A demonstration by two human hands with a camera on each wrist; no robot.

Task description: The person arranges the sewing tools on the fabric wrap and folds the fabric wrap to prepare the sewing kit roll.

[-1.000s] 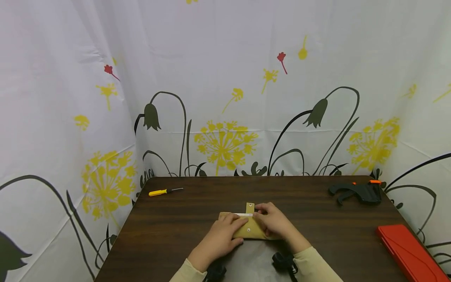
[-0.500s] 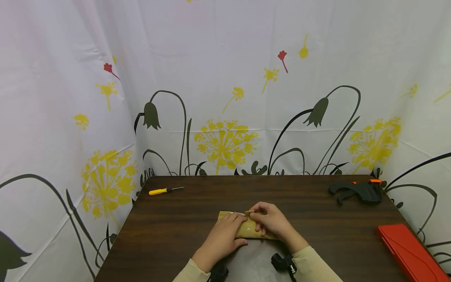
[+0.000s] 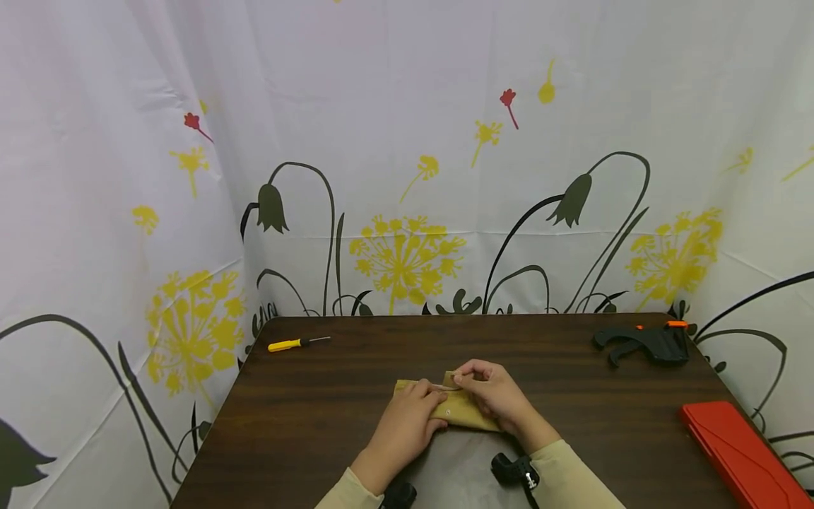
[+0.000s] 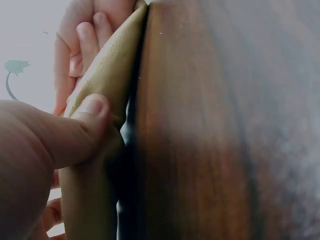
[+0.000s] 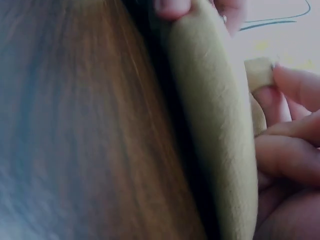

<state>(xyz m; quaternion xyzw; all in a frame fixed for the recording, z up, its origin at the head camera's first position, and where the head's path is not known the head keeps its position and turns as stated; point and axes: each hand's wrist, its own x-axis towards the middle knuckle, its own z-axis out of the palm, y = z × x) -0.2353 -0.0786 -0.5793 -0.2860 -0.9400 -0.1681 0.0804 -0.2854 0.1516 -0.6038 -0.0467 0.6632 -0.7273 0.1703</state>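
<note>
A tan fabric pouch (image 3: 470, 416) with a metal snap (image 3: 448, 412) on its front lies near the table's front edge. My left hand (image 3: 407, 423) grips its left part; in the left wrist view the thumb (image 4: 94, 107) presses the near side and fingers show behind. Between thumb and forefinger, my right hand (image 3: 501, 397) pinches the small snap tab (image 3: 448, 379) at the pouch's far edge. That tab (image 5: 260, 72) stands up from the tan pouch (image 5: 215, 120) in the right wrist view. A whitish strip shows along the pouch's opening; what is inside is hidden.
Back left on the dark wooden table (image 3: 305, 417) lies a yellow-handled screwdriver (image 3: 295, 344). A black clamp with orange parts (image 3: 649, 344) is at the back right, and a red case (image 3: 740, 452) at the right edge. Grey material (image 3: 464, 466) lies in front of the pouch.
My right hand has taken hold of the tab, which lay flat pointing away. It bent the tab toward the pouch, then raised it slightly back. The left hand has stayed on the pouch.
</note>
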